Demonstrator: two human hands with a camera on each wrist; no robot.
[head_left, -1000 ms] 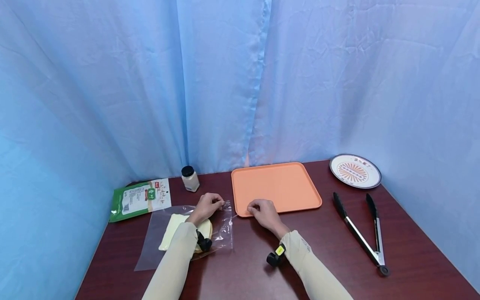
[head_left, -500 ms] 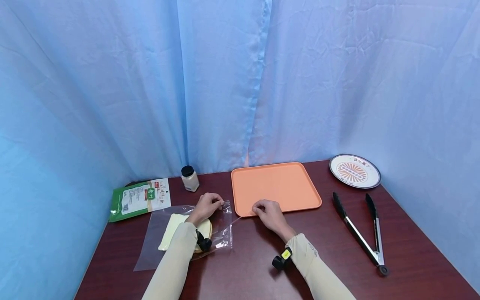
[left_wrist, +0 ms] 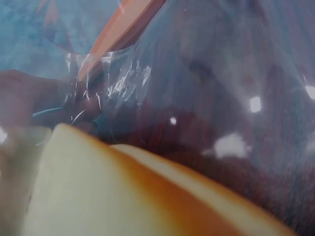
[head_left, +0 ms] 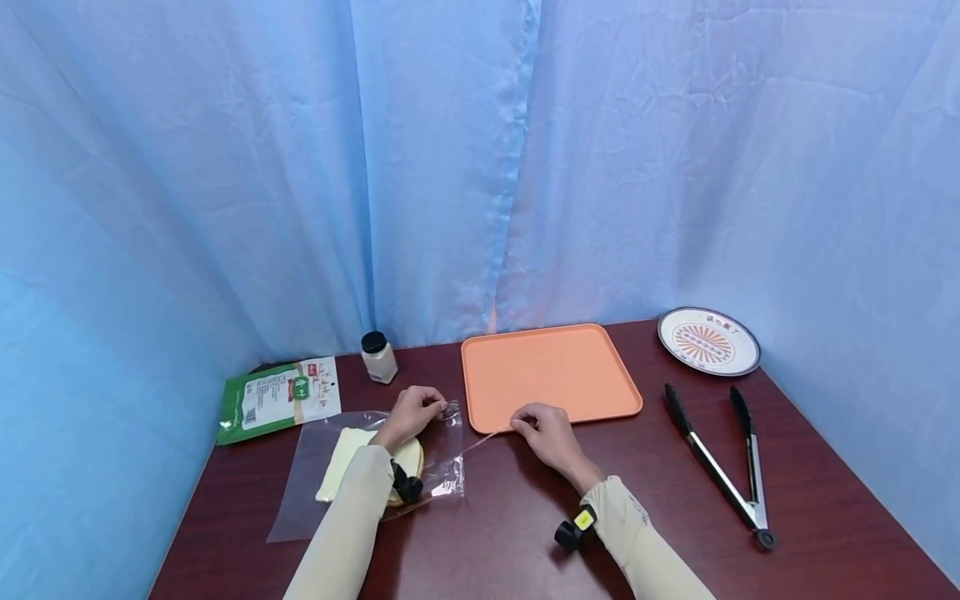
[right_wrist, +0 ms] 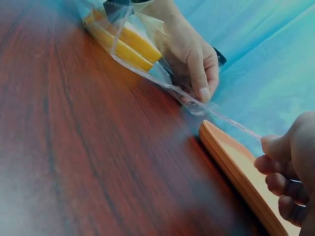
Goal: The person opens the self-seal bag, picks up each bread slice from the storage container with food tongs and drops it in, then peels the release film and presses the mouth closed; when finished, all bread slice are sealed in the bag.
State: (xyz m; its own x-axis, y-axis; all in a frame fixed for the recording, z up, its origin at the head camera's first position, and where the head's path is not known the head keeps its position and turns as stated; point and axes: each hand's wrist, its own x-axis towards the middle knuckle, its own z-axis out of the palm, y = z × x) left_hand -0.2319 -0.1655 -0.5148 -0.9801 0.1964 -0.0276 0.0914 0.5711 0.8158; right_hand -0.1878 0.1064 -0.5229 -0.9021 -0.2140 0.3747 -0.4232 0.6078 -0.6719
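Note:
A clear plastic bag (head_left: pixel 452 471) lies at the left of the table with slices of bread (head_left: pixel 347 460) inside. Pinched by my left hand (head_left: pixel 414 412) is the bag's far corner at the open end, the forearm crossing over the bread. In the right wrist view a thin clear strip (right_wrist: pixel 231 122) runs taut from the bag's mouth to my right hand (right_wrist: pixel 295 162), held between thumb and curled index finger. That hand is low over the near edge of the orange tray (head_left: pixel 551 367). Close up, the left wrist view shows bread edges (left_wrist: pixel 98 182) behind shiny film.
A green and white packet (head_left: pixel 279 400) lies behind the bag, beside a black-capped jar (head_left: pixel 380 360). At the right are a patterned plate (head_left: pixel 708 343) and black-tipped tongs (head_left: pixel 723 479), spread apart. Blue curtains (head_left: pixel 442 167) enclose the table's back and sides.
My right hand has moved a little to the right and toward me, drawing out more of the strip from the bag. The left hand stays in place on the corner.

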